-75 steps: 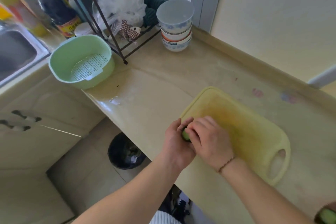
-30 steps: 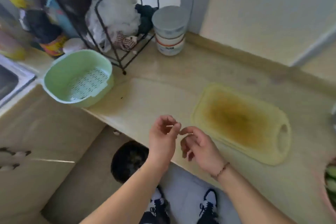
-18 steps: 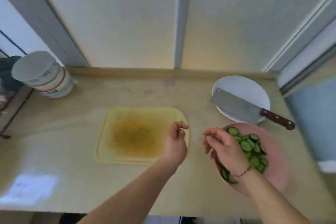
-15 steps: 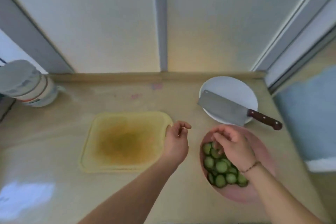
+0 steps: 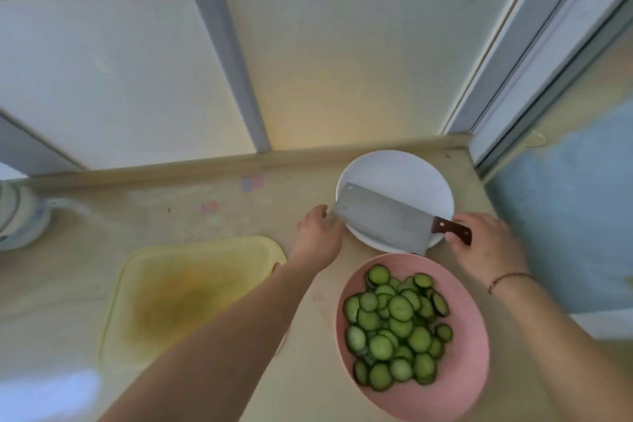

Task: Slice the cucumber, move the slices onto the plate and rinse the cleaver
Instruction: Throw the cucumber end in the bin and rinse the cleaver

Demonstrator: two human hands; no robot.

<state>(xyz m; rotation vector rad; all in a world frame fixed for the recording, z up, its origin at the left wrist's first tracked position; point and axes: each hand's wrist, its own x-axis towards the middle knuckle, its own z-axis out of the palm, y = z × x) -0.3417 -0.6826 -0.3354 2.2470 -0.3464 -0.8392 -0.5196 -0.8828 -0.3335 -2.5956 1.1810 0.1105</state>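
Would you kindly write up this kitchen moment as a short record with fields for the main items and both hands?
cucumber slices: piled in the pink plate, near edge of the counter
cleaver: lying flat across the white plate, wooden handle to the right
left hand: at the blade's left end, by the white plate's rim
right hand: at the cleaver handle; grip not clearly closed
cutting board: left of the plates, stained, nothing on it
stage: slices plated; cleaver not yet rinsed

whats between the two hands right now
In the head view the cleaver lies across the white plate, between the left hand at the blade's far end and the right hand at its brown handle.
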